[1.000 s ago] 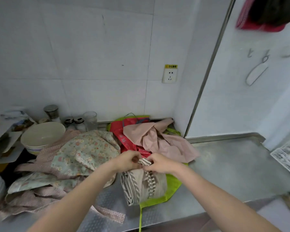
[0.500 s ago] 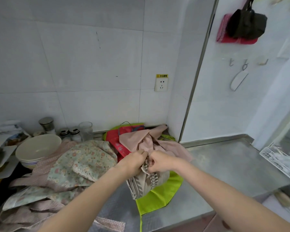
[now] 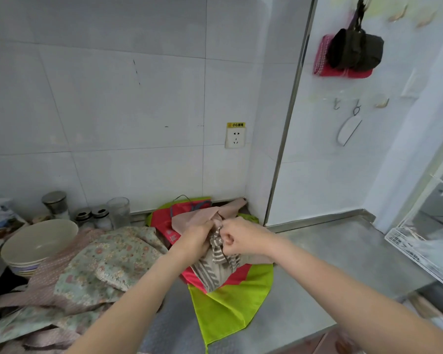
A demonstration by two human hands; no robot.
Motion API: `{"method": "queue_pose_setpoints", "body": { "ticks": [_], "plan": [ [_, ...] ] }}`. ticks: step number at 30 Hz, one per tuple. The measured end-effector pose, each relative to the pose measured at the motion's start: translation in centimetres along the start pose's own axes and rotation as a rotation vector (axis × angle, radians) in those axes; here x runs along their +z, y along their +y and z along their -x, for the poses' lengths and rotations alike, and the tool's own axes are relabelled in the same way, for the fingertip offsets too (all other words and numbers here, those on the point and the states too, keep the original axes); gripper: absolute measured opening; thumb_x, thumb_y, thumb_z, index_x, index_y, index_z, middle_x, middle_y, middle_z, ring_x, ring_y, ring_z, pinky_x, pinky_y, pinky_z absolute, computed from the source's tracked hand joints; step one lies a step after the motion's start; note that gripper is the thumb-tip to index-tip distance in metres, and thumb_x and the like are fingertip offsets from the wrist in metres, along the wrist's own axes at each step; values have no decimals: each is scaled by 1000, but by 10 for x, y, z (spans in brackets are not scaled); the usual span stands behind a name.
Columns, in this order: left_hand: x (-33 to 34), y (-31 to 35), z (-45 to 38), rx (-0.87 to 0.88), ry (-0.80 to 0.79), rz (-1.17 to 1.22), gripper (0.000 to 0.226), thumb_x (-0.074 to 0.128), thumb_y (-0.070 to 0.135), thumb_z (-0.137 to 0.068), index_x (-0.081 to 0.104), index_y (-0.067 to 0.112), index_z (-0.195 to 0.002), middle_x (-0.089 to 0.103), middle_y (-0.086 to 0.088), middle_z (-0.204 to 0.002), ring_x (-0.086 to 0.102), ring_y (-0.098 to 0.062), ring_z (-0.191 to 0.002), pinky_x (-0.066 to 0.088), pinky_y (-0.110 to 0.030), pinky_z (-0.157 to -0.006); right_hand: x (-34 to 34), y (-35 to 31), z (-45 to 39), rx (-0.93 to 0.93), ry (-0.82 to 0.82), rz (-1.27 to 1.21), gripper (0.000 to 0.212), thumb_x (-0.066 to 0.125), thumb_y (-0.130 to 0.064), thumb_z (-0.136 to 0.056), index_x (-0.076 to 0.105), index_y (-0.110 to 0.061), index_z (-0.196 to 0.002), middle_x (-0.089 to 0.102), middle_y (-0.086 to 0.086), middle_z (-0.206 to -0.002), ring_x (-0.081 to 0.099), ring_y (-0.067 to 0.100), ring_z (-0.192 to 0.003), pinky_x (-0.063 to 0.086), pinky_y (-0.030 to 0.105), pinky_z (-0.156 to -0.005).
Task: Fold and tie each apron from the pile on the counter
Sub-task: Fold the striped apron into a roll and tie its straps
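The bundle was beige with grey-brown stripes, and so was its strap. Under it lay a lime-green apron with a red panel. A plain dusty-pink apron sat behind. To the left, a pale green floral apron overlapped a pink dotted one. The bowl was cream, the surface dull steel grey, the wall tiles white.

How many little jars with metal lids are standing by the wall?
3, behind the aprons: a taller steel-lidded jar at left, then two short dark-lidded glass jars beside a lidless clear glass tumbler. More may hide behind the stacked cream bowls.
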State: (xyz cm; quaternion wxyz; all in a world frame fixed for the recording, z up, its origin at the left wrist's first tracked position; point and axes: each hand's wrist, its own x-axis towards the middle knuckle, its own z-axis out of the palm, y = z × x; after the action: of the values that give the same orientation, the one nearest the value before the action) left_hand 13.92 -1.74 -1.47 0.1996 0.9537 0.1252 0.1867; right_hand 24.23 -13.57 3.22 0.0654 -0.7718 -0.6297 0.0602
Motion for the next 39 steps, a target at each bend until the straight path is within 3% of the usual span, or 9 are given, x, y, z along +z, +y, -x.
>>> {"method": "queue_pose_setpoints", "body": {
  "ticks": [3,7,9,12,17,24,28,32,39],
  "plan": [
    [-10,14,-18,3,31,73,34,48,2,-82,58,0,-115,61,-6,-113,55,-18,-108,40,-5,-78,-5,5,-8,-26,134,125,25,54,-15,-79,58,-1,-100,49,15,-110,44,27,-104,39,38,-86],
    [-14,18,-43,-97,59,173,24,55,-5,-77,59,5,-99,63,-10,-100,60,-26,-100,47,-30,-82,-18,21,-13,-14,166,28,19,52,-14,-87,58,4,-92,57,18,-94,53,31,-97,43,39,-84],
    [-16,15,-53,-189,2,119,15,61,18,-84,57,12,-97,62,-4,-99,60,-23,-100,45,-31,-81,-17,38,-14,33,174,-54,17,50,-11,-87,59,3,-86,58,13,-80,57,30,-91,44,38,-80],
    [-17,18,-70,-305,-215,158,72,57,78,-65,61,21,-108,64,7,-109,60,-10,-102,48,-29,-89,-29,71,-11,187,272,-113,17,47,-13,-90,58,-2,-85,63,22,-96,60,33,-95,42,34,-75],
    [-10,59,-117,-383,-246,708,34,79,17,-71,60,18,-100,69,0,-95,65,-10,-84,55,-29,-79,-73,115,-3,189,383,-76,37,47,-18,-91,29,-19,-59,54,10,-78,53,28,-79,30,29,-62],
    [25,151,-241,-201,-88,708,33,74,3,-75,53,13,-99,63,-7,-97,62,-18,-90,52,-33,-86,-152,250,9,452,453,-394,35,48,-24,-92,38,-15,-60,42,-1,-63,49,21,-70,32,27,-54],
    [29,206,-295,-17,-53,649,28,70,4,-80,50,13,-97,62,1,-89,60,-6,-84,50,-22,-78,-196,329,27,584,558,-1267,32,47,-13,-92,43,-13,-60,47,-1,-40,44,8,-35,25,16,-32],
    [19,263,-343,164,20,508,28,69,4,-80,50,15,-97,59,4,-89,57,-1,-82,48,-20,-75,-245,389,57,361,691,-2105,37,35,-4,-95,35,-12,-60,38,-1,-32,41,9,-24,34,12,-30],
    [-51,340,-415,305,238,569,31,67,5,-81,53,11,-108,63,-2,-103,61,-14,-98,52,-30,-87,-382,401,104,44,694,-1854,18,41,-6,-88,57,1,-85,69,14,-71,60,19,-69,53,26,-67]
  ]
}}
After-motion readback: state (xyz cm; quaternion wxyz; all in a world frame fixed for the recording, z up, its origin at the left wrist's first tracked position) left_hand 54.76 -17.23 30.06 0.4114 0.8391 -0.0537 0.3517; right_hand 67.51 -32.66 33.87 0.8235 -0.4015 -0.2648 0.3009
